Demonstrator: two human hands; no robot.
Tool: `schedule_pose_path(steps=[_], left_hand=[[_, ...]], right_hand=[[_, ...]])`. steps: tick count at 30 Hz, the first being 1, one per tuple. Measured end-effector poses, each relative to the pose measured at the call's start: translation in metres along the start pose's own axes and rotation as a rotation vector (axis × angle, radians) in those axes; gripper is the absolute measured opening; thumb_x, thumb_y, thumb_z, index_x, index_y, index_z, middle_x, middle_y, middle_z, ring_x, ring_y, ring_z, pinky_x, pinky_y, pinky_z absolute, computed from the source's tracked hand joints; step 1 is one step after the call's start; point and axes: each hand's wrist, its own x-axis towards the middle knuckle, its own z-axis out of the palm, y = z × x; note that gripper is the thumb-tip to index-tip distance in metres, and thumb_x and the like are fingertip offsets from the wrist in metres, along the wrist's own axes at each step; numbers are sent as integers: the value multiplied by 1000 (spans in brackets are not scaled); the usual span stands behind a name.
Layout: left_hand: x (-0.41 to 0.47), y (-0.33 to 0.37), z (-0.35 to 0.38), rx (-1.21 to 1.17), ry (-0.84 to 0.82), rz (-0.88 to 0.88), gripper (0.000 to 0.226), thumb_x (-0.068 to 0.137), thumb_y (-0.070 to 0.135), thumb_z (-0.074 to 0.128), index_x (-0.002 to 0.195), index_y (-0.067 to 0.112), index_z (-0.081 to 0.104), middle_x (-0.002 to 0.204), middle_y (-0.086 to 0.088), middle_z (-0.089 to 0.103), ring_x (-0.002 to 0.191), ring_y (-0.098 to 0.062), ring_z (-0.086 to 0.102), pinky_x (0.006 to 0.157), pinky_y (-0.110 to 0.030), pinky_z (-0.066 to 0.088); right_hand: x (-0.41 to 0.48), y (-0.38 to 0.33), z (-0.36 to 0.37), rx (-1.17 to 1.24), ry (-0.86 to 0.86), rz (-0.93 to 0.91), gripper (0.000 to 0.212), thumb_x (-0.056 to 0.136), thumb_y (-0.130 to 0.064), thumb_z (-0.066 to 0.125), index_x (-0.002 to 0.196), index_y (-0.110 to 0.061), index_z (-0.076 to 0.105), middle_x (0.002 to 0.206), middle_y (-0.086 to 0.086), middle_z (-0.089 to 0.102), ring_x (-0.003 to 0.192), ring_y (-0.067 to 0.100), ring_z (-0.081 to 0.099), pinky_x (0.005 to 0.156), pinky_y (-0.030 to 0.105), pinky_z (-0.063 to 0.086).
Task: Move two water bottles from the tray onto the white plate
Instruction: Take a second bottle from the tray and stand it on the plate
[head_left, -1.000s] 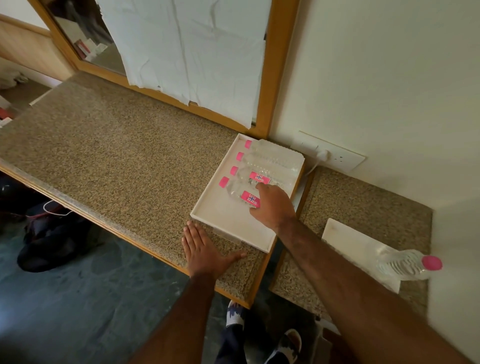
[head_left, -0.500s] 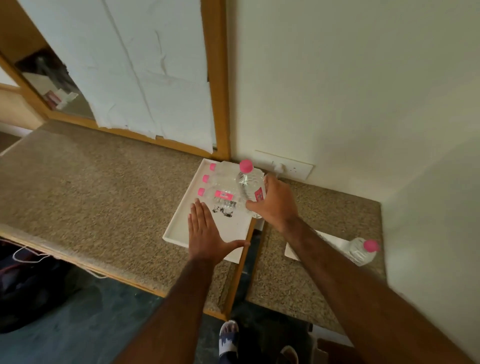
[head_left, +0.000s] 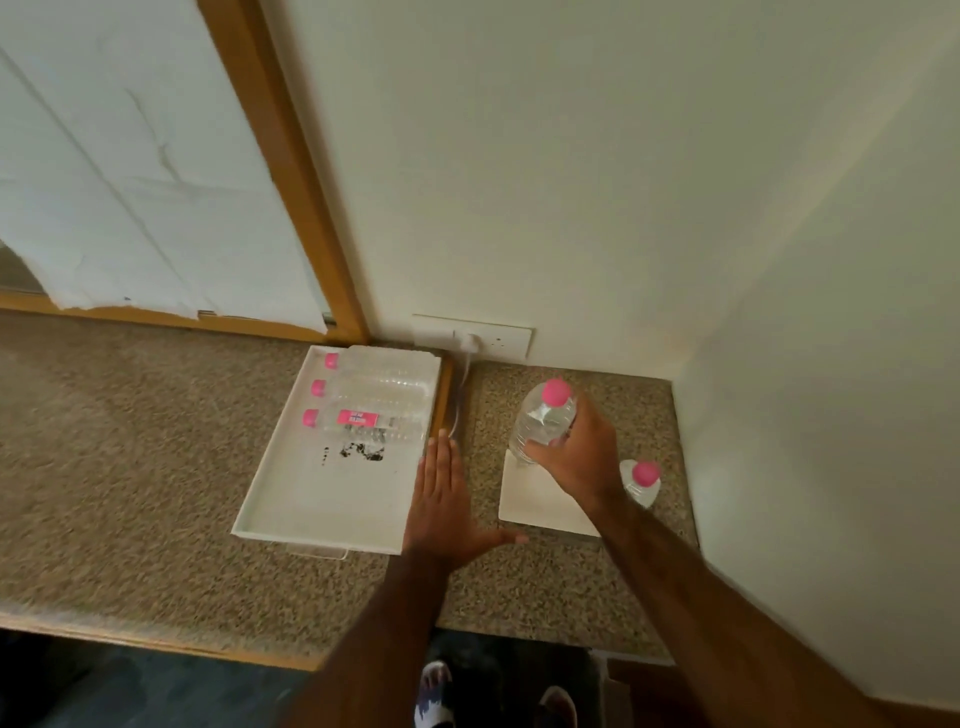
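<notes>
My right hand (head_left: 579, 454) grips a clear water bottle (head_left: 543, 420) with a pink cap, held upright over the far left corner of the white plate (head_left: 535, 501). Whether its base touches the plate is hidden by my hand. A second pink-capped bottle (head_left: 641, 480) stands at the plate's right side, partly behind my forearm. The white tray (head_left: 322, 499) to the left holds three bottles (head_left: 374, 400) lying on their sides at its far end. My left hand (head_left: 444, 506) lies flat with fingers spread on the tray's right edge and the counter.
The granite counter (head_left: 130, 467) has a wooden front edge (head_left: 156, 642). A wall socket (head_left: 475, 340) with a white cable sits behind the tray. A paper-covered, wood-framed mirror (head_left: 130, 182) is at the back left. Walls close the right corner. My feet show below.
My right hand has lifted a bottle off the tray and carried it right to the white plate. My left hand has shifted to the tray's right edge. The camera has turned right.
</notes>
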Motion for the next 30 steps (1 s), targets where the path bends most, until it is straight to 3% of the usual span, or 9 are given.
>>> schedule_pose_path(steps=[8,13,17,20,24,30], left_hand=[[-3,9,63,26,-177,-30,175,41,119,34,159,8,-31,168,-12,-40,157,-27,-37,128,-45,-22],[1,8,83,45,-232,-29,174,43,119,35,164,7,-24,168,-14,-38,159,-29,-33,131,-50,-15],[4,6,93,39,-243,-42,174,42,119,37,160,10,-31,168,-11,-38,159,-27,-34,132,-50,-13],[5,6,98,48,-256,-41,172,43,117,41,154,12,-38,168,-11,-39,159,-27,-32,133,-50,-12],[3,6,103,93,-281,-28,175,46,115,45,160,6,-30,169,-15,-37,159,-30,-32,133,-51,-12],[3,3,107,189,-287,-4,173,49,116,38,160,2,-28,164,-18,-42,158,-33,-33,133,-54,-9]], right_hand=[[-21,50,17,78,-31,94,67,60,-28,95,112,-14,56,103,1,67,95,22,66,83,41,57],[-30,65,33,104,-53,135,61,60,-24,94,105,-18,53,99,-2,67,90,19,67,81,41,58],[-34,75,39,100,-81,157,58,61,-23,94,99,-20,50,94,-2,68,86,19,68,77,45,59],[-36,79,40,95,-83,167,60,60,-25,93,96,-29,45,89,-12,65,81,7,65,74,41,60],[-36,82,41,101,-84,173,60,60,-28,92,96,-31,45,89,-20,62,84,-5,63,73,35,60],[-37,86,47,101,-94,143,61,61,-22,92,103,-21,48,96,-9,64,88,11,65,81,41,60]])
